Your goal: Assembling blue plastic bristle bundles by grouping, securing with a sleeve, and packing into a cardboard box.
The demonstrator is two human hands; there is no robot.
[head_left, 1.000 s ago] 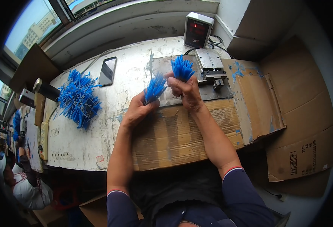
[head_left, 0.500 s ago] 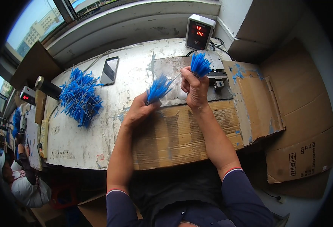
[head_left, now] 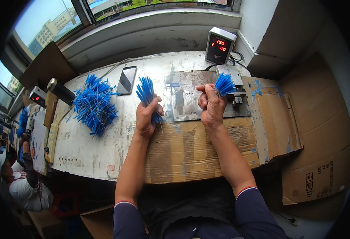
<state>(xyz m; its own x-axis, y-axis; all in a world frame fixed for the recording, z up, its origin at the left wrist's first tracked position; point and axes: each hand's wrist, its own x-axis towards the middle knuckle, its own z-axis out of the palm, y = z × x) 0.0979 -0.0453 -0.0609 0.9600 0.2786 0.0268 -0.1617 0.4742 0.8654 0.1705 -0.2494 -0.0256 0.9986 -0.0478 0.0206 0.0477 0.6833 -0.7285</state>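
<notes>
Presently a bundle of blue wires [head_left: 148, 97] is gripped upright in the closed left hand [head_left: 146, 118] over the cardboard [head_left: 191, 151], while a smaller bunch [head_left: 224, 84] is clamped in the right hand [head_left: 211, 106] beside the small press [head_left: 232, 85], so careful feeding probably follows.

Left hand [head_left: 146, 116] grips a bundle of blue wires [head_left: 147, 95], fanned upward, above the cardboard sheet [head_left: 198, 151] on the worn white bench [head_left: 87, 155]. Right hand [head_left: 211, 108] clasps a second, shorter blue bundle [head_left: 224, 84] just beside a small metal fixture [head_left: 232, 85], possibly touching it. A loose heap of blue wires [head_left: 94, 104] lies left, near a dark phone [head_left: 126, 79]; a red-digit counter box [head_left: 220, 46] stands behind.
</notes>
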